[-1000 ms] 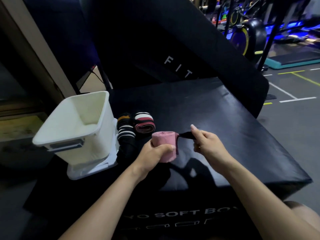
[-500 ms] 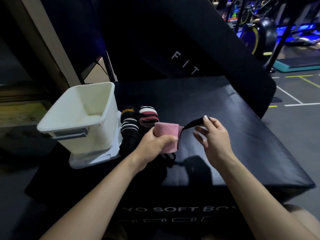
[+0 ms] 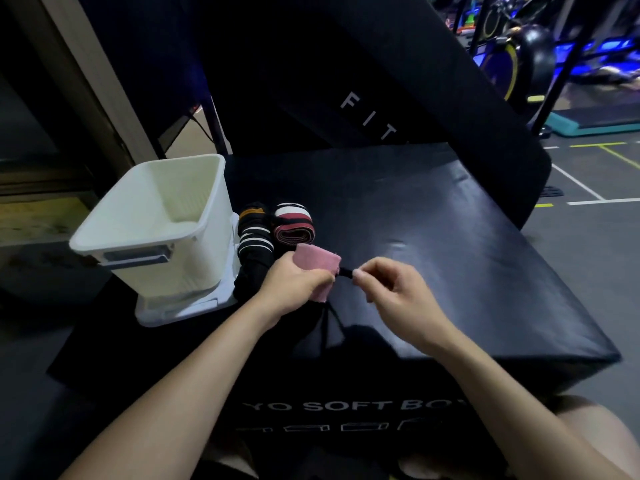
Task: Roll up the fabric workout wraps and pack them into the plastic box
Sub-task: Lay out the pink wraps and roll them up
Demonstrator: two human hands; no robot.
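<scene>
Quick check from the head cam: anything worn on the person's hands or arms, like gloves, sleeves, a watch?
Nothing shows. The left hand and right hand are bare, without gloves or visible rings. Both forearms are uncovered to the frame's bottom edge, with no sleeves, watch or bands.

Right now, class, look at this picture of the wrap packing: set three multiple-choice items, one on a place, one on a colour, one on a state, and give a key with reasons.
1. Where is the white plastic box?
A. Left of the rolled wraps
B. Right of them
C. On the floor

2. What colour is the roll in the left hand?
A. Green
B. Pink
C. Yellow

3. What is the right hand doing?
A. Lying flat
B. Reaching into the box
C. Pinching the roll's black strap end

Key: 1 A, the striped rolls lie beside its right wall; 2 B, pink fabric shows above the fingers; 3 C, fingertips close on the strap.
</scene>
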